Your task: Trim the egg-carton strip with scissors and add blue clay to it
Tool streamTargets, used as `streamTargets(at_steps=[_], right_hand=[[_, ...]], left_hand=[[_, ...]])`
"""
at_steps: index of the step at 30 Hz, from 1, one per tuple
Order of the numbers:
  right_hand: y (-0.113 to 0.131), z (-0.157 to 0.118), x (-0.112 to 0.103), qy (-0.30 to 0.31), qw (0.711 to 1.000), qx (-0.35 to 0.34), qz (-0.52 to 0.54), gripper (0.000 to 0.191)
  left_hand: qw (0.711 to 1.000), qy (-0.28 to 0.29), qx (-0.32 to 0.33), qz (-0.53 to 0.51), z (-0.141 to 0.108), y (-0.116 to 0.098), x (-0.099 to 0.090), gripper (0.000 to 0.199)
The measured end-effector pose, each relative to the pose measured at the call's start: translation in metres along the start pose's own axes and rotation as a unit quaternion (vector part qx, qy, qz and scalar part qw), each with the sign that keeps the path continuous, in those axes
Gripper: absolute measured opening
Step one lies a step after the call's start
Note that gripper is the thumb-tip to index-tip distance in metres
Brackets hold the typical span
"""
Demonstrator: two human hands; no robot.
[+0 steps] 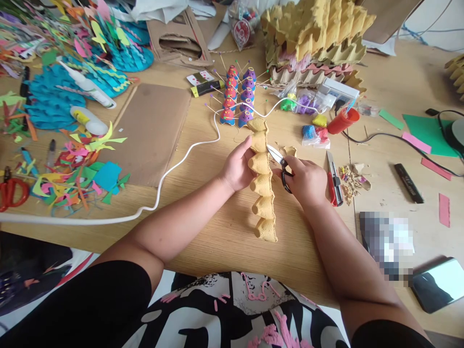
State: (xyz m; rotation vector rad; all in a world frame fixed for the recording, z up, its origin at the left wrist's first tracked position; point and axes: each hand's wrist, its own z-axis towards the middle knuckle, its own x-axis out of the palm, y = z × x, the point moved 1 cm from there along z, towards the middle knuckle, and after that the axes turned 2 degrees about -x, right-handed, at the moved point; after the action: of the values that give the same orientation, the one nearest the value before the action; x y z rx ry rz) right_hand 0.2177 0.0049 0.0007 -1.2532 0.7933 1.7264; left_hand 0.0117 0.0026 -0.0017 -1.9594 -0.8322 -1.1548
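Observation:
My left hand (238, 164) is closed on a long yellow egg carton strip (264, 186), which runs lengthwise towards me with its row of bumps facing left. In my right hand (306, 179) is a pair of black-handled scissors (285, 173). Their silver blades touch or lie very close to the strip's right edge near its far end; whether they cut into it I cannot tell. Just beyond the strip stand a red painted carton strip (229, 96) and a purple one (248, 99), both stuck with pins. Small yellow carton scraps (290, 151) lie beside the blades.
A white cable (188, 153) crosses the table. Right of my hand lie a red utility knife (334, 181), a red cup (342, 121) and a phone (439, 285). Paper scraps (78, 179) and cardboard (148, 130) are on the left; egg trays (315, 34) are stacked behind.

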Motion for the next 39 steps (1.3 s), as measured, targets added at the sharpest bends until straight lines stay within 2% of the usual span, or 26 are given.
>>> streamTargets(at_steps=[11, 19, 23, 26, 29, 34, 39], right_hand=[[0.0045, -0.0015, -0.0013, -0.003, 1.000, 0.006, -0.003, 0.038], [0.0029, -0.0020, 0.0026, -0.012, 1.000, 0.007, 0.026, 0.040], [0.0027, -0.0022, 0.0047, -0.013, 0.998, 0.026, 0.057, 0.044], [0.0032, -0.0023, 0.0040, -0.019, 0.998, 0.021, 0.062, 0.045], [0.0037, -0.0020, 0.0028, -0.018, 0.999, 0.014, 0.049, 0.043], [0.0039, -0.0018, 0.0026, -0.007, 0.999, 0.008, 0.034, 0.038], [0.0061, -0.0011, -0.0007, 0.002, 1.000, 0.015, 0.005, 0.035]], left_hand=[[1.000, -0.018, -0.017, -0.017, -0.0013, -0.0010, 0.0031, 0.058], [0.999, -0.008, -0.033, -0.042, -0.0006, -0.0007, 0.0011, 0.058], [1.000, -0.018, -0.011, -0.022, 0.0021, -0.0027, -0.0019, 0.056], [1.000, 0.015, 0.011, -0.011, 0.0026, -0.0030, -0.0023, 0.055], [1.000, 0.030, -0.003, -0.001, 0.0008, -0.0008, -0.0012, 0.057], [0.999, -0.012, -0.039, -0.005, -0.0012, 0.0036, 0.0004, 0.059], [1.000, 0.007, -0.024, -0.009, 0.0010, 0.0053, 0.0005, 0.053]])
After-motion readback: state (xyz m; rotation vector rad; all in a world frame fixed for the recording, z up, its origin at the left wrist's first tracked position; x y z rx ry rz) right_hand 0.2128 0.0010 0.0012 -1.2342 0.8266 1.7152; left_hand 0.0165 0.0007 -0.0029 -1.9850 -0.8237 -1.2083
